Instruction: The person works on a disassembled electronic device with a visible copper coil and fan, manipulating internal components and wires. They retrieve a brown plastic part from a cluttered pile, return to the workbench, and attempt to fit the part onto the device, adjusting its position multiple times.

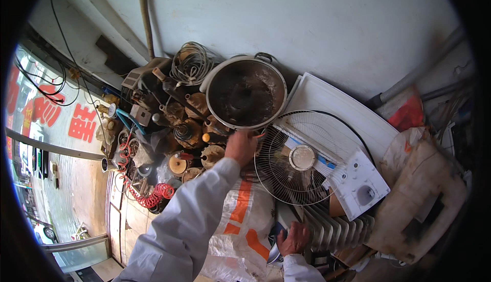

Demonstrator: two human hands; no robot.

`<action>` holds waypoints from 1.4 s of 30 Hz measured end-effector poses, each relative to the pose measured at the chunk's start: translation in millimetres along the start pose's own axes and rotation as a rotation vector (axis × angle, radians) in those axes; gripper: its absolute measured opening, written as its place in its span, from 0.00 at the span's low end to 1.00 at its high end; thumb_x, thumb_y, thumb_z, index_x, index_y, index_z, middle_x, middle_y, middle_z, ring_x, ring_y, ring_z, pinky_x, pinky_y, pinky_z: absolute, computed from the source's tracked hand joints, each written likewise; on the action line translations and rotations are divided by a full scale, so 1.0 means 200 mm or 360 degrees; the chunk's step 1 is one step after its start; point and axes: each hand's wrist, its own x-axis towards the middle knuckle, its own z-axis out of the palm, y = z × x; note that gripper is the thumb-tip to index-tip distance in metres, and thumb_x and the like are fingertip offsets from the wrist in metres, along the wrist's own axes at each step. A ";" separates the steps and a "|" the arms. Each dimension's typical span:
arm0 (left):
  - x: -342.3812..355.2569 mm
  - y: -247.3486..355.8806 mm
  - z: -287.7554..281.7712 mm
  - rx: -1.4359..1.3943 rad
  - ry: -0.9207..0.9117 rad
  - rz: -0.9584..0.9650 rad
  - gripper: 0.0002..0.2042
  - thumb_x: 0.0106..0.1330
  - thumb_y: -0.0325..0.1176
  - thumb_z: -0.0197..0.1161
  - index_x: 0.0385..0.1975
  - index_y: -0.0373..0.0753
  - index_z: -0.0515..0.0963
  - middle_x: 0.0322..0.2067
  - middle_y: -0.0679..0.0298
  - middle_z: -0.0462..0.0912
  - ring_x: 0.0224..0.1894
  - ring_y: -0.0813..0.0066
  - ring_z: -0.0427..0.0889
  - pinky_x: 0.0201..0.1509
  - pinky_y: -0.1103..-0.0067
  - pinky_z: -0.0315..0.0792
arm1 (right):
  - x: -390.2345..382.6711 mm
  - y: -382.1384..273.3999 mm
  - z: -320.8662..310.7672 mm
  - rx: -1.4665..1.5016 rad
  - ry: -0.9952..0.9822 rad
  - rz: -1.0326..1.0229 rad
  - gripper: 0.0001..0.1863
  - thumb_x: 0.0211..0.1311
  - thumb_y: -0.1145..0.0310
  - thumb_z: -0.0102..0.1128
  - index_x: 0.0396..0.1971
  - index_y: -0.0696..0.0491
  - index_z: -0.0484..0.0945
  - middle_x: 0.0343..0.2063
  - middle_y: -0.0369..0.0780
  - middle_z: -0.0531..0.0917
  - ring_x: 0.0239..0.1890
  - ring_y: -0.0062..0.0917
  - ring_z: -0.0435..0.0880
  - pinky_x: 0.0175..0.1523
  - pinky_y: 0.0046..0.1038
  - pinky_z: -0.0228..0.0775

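My left hand (241, 147) reaches to the front rim of a round, grimy metal pot (227, 92), beside several rusty oil cans (212, 154). Its fingers are curled, and what they grip is hidden. Lower right, my right hand (292, 239) has bent fingers next to the grey finned radiator (340, 231), on something too obscured to name. A wire fan guard (302, 185) with a white plastic panel (363, 190) lies over the radiator. A translucent sack with orange markings (243, 210) sits between my forearms.
A coiled grey cable (189, 64), red coiled hose (158, 192) and blue tool (130, 121) crowd the left. A large white panel (340, 103) leans at a pale wall. A dirty beige piece (419, 200) lies far right. A glass front (61, 113) with red lettering is left.
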 end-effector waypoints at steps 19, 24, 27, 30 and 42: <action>0.74 -0.29 0.22 0.1323 0.0002 -0.0627 0.34 0.59 0.35 0.71 0.64 0.36 0.63 0.47 0.53 0.89 0.58 0.54 0.82 0.60 0.61 0.69 | 0.00 0.01 0.01 -0.0010 -0.0107 0.0108 0.28 0.48 0.60 0.72 0.50 0.54 0.75 0.47 0.43 0.81 0.57 0.42 0.75 0.62 0.48 0.66; 0.74 -0.34 0.24 0.1306 -0.0016 -0.0679 0.37 0.60 0.33 0.69 0.69 0.34 0.60 0.48 0.53 0.89 0.54 0.54 0.85 0.58 0.60 0.69 | 0.01 0.01 0.01 -0.0024 -0.0130 0.0107 0.28 0.49 0.61 0.72 0.50 0.54 0.75 0.46 0.43 0.81 0.57 0.41 0.75 0.62 0.47 0.66; 0.74 -0.33 0.23 0.1278 -0.0002 -0.0669 0.37 0.61 0.32 0.68 0.69 0.33 0.58 0.48 0.52 0.89 0.54 0.53 0.87 0.58 0.59 0.71 | 0.01 0.00 0.00 -0.0038 -0.0128 0.0120 0.27 0.48 0.61 0.72 0.49 0.54 0.75 0.46 0.43 0.81 0.57 0.41 0.75 0.62 0.47 0.66; 0.73 -0.30 0.22 0.1180 0.0060 -0.0666 0.37 0.61 0.33 0.67 0.69 0.31 0.58 0.47 0.50 0.88 0.53 0.51 0.87 0.58 0.58 0.73 | 0.02 0.00 0.00 -0.0024 -0.0129 0.0115 0.27 0.48 0.62 0.72 0.49 0.54 0.75 0.46 0.43 0.81 0.57 0.41 0.75 0.62 0.47 0.66; 0.65 -0.01 0.09 0.0999 0.0061 -0.0360 0.31 0.56 0.28 0.69 0.59 0.33 0.61 0.40 0.44 0.88 0.48 0.44 0.88 0.55 0.55 0.75 | -0.01 0.01 0.02 0.0009 -0.0086 0.0114 0.26 0.49 0.63 0.70 0.49 0.55 0.75 0.46 0.43 0.81 0.57 0.42 0.76 0.63 0.49 0.66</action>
